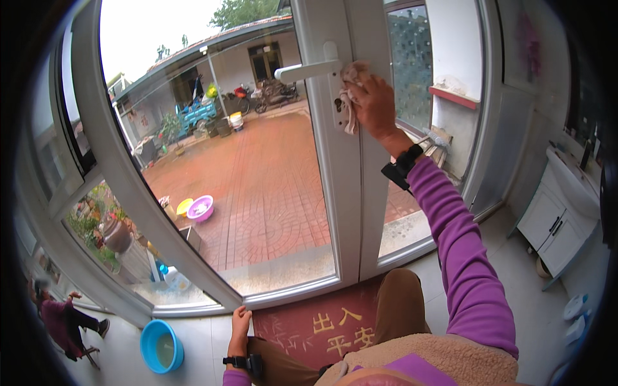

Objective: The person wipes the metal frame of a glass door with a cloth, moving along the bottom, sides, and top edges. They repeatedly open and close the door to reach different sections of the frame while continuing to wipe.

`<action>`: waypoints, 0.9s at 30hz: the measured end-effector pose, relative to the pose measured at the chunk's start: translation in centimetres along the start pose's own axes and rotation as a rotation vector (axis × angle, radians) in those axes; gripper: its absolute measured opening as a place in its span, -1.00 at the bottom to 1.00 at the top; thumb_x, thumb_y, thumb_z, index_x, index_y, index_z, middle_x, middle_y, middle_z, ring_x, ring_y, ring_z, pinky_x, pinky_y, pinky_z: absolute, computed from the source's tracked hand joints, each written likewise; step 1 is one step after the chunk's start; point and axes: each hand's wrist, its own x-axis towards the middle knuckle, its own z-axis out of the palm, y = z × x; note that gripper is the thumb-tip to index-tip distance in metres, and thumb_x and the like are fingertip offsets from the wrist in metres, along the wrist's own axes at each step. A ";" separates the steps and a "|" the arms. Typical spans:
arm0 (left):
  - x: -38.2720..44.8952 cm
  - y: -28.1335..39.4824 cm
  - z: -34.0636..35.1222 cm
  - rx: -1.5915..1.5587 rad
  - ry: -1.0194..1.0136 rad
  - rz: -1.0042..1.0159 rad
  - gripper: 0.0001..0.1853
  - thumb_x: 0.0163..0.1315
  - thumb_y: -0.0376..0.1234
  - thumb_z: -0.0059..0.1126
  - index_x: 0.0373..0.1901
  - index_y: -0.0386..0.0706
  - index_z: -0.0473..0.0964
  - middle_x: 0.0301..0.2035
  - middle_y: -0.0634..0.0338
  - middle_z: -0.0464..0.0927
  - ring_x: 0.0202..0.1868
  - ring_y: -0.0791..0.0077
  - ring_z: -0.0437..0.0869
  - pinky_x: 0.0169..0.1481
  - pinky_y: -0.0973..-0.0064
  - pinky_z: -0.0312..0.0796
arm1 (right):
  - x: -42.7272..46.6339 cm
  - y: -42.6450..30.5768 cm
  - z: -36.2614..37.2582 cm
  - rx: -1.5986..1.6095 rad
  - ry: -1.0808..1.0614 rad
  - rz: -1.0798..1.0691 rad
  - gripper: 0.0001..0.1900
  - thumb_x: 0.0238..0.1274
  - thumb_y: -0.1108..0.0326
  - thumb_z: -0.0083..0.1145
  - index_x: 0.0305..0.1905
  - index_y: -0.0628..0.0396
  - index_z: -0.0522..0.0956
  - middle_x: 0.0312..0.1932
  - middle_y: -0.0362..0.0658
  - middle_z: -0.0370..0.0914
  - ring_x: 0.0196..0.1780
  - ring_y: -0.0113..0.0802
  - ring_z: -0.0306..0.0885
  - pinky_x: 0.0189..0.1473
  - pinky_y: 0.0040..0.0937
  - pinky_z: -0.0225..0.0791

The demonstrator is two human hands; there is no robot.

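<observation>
My right hand (374, 106) is closed on a crumpled pale pink cloth (356, 72), pressed to the white door frame (338, 169) beside the lock plate. To the left of the cloth, the white lever handle (309, 71) points left across the glass pane (260, 193). Low down, my left hand (241, 325) hangs near my knee by the door's bottom corner, its fingers partly curled, with no object visible in it. Black bands circle both wrists. Left of that hand, a blue plastic basin (162, 346) holding cloudy water stands on the tiled floor.
A red doormat (299, 333) with yellow characters lies under me. A person (58, 318) sits on a stool at far left. A white sink cabinet (555, 222) and slippers (575, 318) are at right. Outside are basins (200, 208) and a blue cart (195, 116).
</observation>
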 end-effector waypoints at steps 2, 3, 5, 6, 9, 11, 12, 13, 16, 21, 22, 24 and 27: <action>0.2 0.0 -0.1 0.009 -0.004 -0.047 -0.46 0.27 -0.39 0.27 0.30 -0.30 0.41 -0.05 0.09 0.62 -0.01 0.41 0.62 0.13 0.48 0.46 | 1.5 0.3 0.6 -0.025 0.080 -0.020 -0.72 0.09 0.23 0.35 -0.05 -0.16 0.73 -0.04 -0.24 0.55 -0.02 -0.13 0.50 -0.04 -0.07 0.40; 0.3 0.0 -0.2 0.005 -0.014 -0.019 -0.46 0.27 -0.40 0.27 0.29 -0.30 0.41 -0.05 0.09 0.62 -0.01 0.41 0.62 0.13 0.48 0.45 | 2.9 0.7 1.2 -0.093 0.044 0.038 -0.73 0.10 0.24 0.34 -0.06 -0.16 0.73 -0.05 -0.25 0.54 -0.02 -0.14 0.50 -0.06 -0.08 0.40; 0.3 0.0 -0.4 0.030 0.013 -0.077 -0.47 0.27 -0.40 0.26 0.29 -0.31 0.42 -0.04 0.09 0.62 0.00 0.41 0.62 0.14 0.48 0.45 | 5.6 1.4 2.4 -0.165 0.086 0.093 -0.74 0.11 0.26 0.32 -0.06 -0.18 0.74 -0.06 -0.26 0.54 -0.02 -0.15 0.50 -0.07 -0.11 0.41; 0.3 0.0 -0.4 0.014 0.037 -0.085 -0.47 0.27 -0.40 0.26 0.29 -0.31 0.42 -0.02 0.08 0.62 0.03 0.40 0.61 0.18 0.47 0.44 | 6.6 1.7 2.8 -0.181 0.120 0.103 -0.73 0.11 0.28 0.32 -0.05 -0.20 0.74 -0.05 -0.27 0.55 -0.02 -0.15 0.51 -0.08 -0.13 0.43; 0.4 -0.2 -0.5 -0.037 0.052 -0.091 -0.46 0.28 -0.40 0.25 0.30 -0.30 0.43 0.02 0.06 0.61 0.06 0.38 0.61 0.22 0.45 0.43 | 5.8 1.5 2.4 -0.217 0.065 0.097 -0.72 0.12 0.27 0.32 -0.03 -0.22 0.74 -0.05 -0.30 0.55 -0.02 -0.17 0.52 -0.08 -0.16 0.44; 0.6 -0.5 -0.5 -0.021 0.041 -0.059 -0.47 0.28 -0.40 0.24 0.30 -0.30 0.42 0.02 0.06 0.60 0.06 0.38 0.61 0.22 0.45 0.43 | 3.3 0.8 1.1 -0.211 0.000 0.083 -0.73 0.13 0.23 0.33 -0.03 -0.22 0.74 -0.04 -0.31 0.55 -0.02 -0.18 0.51 -0.08 -0.16 0.44; 0.7 -0.7 -0.5 -0.022 0.041 -0.046 -0.47 0.28 -0.40 0.24 0.30 -0.31 0.42 0.03 0.05 0.60 0.06 0.38 0.61 0.22 0.45 0.43 | 1.8 0.1 0.3 -0.189 -0.021 0.073 -0.74 0.14 0.21 0.34 -0.03 -0.22 0.74 -0.03 -0.31 0.55 -0.02 -0.18 0.51 -0.07 -0.16 0.44; 0.8 -0.9 -0.4 -0.029 0.031 -0.012 -0.47 0.28 -0.39 0.24 0.30 -0.31 0.42 0.03 0.05 0.60 0.07 0.37 0.61 0.22 0.45 0.44 | 0.9 -0.2 -0.2 -0.166 -0.042 0.063 -0.74 0.15 0.19 0.34 -0.03 -0.22 0.73 -0.02 -0.31 0.55 -0.02 -0.18 0.51 -0.07 -0.16 0.44; 1.1 -1.3 -0.2 -0.033 0.006 0.052 -0.47 0.29 -0.39 0.24 0.30 -0.31 0.42 0.03 0.04 0.60 0.07 0.37 0.61 0.21 0.44 0.45 | 1.1 -0.1 -0.5 -0.198 -0.047 0.021 -0.74 0.17 0.17 0.33 -0.03 -0.22 0.72 0.00 -0.32 0.55 -0.02 -0.18 0.52 -0.06 -0.17 0.44; 1.2 -1.4 0.2 -0.012 0.007 0.056 -0.47 0.29 -0.39 0.25 0.30 -0.32 0.42 0.02 0.04 0.60 0.07 0.37 0.61 0.19 0.44 0.46 | 5.8 1.8 1.7 -0.283 -0.011 0.049 -0.73 0.13 0.20 0.32 -0.04 -0.22 0.72 0.01 -0.32 0.55 -0.02 -0.18 0.53 -0.08 -0.17 0.44; 1.2 -1.4 0.3 -0.014 0.013 0.054 -0.47 0.28 -0.40 0.25 0.29 -0.32 0.43 0.01 0.05 0.61 0.05 0.37 0.62 0.18 0.44 0.46 | 5.7 1.8 1.8 -0.267 -0.009 0.045 -0.73 0.13 0.21 0.32 -0.04 -0.22 0.72 0.01 -0.31 0.55 -0.02 -0.18 0.53 -0.08 -0.17 0.44; 1.2 -1.4 0.5 -0.009 0.014 0.086 -0.48 0.28 -0.41 0.24 0.29 -0.32 0.43 -0.01 0.07 0.62 0.02 0.39 0.62 0.15 0.45 0.46 | 4.2 1.4 1.1 -0.240 -0.040 0.044 -0.73 0.13 0.22 0.31 -0.04 -0.22 0.71 0.00 -0.31 0.55 -0.02 -0.18 0.53 -0.08 -0.16 0.43; 1.2 -1.6 0.6 -0.018 0.015 0.116 -0.49 0.28 -0.42 0.24 0.28 -0.31 0.44 -0.04 0.08 0.62 -0.01 0.40 0.62 0.12 0.46 0.47 | 0.5 0.0 -0.8 -0.195 -0.121 0.038 -0.74 0.14 0.22 0.31 -0.04 -0.23 0.71 0.00 -0.31 0.55 -0.02 -0.19 0.52 -0.08 -0.15 0.42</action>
